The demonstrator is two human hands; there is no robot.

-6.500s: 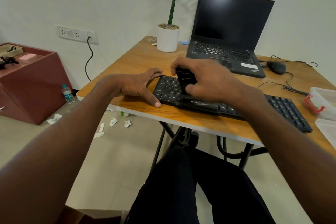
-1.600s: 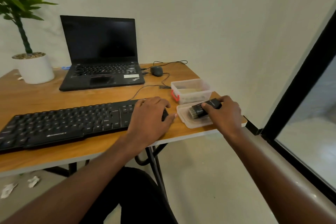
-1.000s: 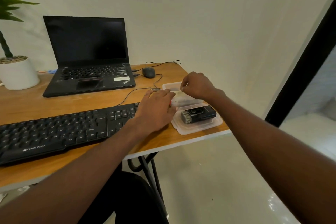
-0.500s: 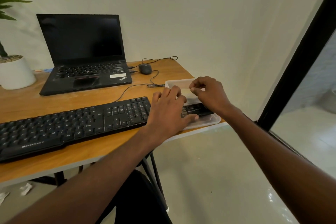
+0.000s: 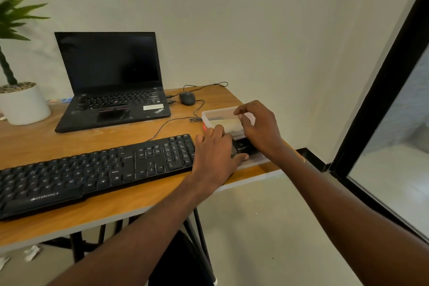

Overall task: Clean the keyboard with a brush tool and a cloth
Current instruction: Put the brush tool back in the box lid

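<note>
At right of centre in the frame, the left hand [image 5: 214, 153] lies flat beside the black brush tool [image 5: 241, 147] resting in a shallow clear plastic lid [image 5: 257, 160], gripping nothing. The right hand [image 5: 260, 127] hovers half-curled over the clear plastic box [image 5: 209, 115], fingers empty; a pale folded item (probably the cloth) lies inside. Best to steady the box, then pinch one edge. The long black keyboard [image 5: 92, 174] waits at lower left

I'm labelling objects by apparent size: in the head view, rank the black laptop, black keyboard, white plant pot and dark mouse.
1. Black laptop and black keyboard: similar, and the keyboard is nearer, so unranked.
2. White plant pot, cut off at the frame edge.
3. Dark mouse, clearly smallest.
</note>
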